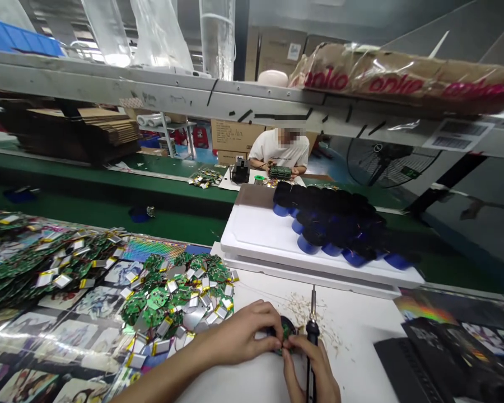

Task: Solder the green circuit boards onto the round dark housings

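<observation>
My left hand (239,333) and my right hand (313,372) meet over a small round dark part with a green circuit board (286,331), held low above a white work surface (357,336). The fingers of my left hand pinch that part from the left. My right hand grips a black soldering iron (313,333), its thin metal end pointing up, and its fingertips touch the round part. Just left of my hands lies a heap of green circuit boards with silver pouch batteries (176,305). Pale clippings (315,319) are scattered beyond my hands.
A larger heap of boards (37,266) covers printed sheets at left. White foam slabs (269,235) carry many dark round parts with blue bases (331,221). Beyond a green conveyor (109,218), a co-worker (279,154) handles boards. An overhead metal rail (193,87) crosses the view.
</observation>
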`<action>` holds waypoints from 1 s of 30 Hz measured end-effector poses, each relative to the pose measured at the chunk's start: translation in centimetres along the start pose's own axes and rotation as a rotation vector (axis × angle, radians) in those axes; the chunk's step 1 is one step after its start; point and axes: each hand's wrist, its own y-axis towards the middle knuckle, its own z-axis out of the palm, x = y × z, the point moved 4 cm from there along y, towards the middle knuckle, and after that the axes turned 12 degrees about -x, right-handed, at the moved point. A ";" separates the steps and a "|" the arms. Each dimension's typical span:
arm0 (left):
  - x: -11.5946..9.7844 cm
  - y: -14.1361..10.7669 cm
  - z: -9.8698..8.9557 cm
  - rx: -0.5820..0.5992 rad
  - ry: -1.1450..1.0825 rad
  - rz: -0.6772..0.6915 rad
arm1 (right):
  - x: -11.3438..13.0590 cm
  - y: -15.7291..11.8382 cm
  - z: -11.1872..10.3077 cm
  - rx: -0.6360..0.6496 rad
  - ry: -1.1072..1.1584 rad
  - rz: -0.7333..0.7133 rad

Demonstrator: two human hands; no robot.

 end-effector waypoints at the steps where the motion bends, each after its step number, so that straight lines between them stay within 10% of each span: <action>1: 0.0 0.0 0.0 0.000 0.003 0.000 | 0.1 -0.2 0.0 -0.017 -0.012 0.009; 17: 0.5 -0.4 1.7 -0.104 0.227 0.217 | -0.7 0.4 -1.1 0.062 -0.040 -0.041; 30: 0.2 -0.3 1.4 -0.086 0.172 0.118 | 0.0 1.3 -1.0 0.125 -0.056 -0.127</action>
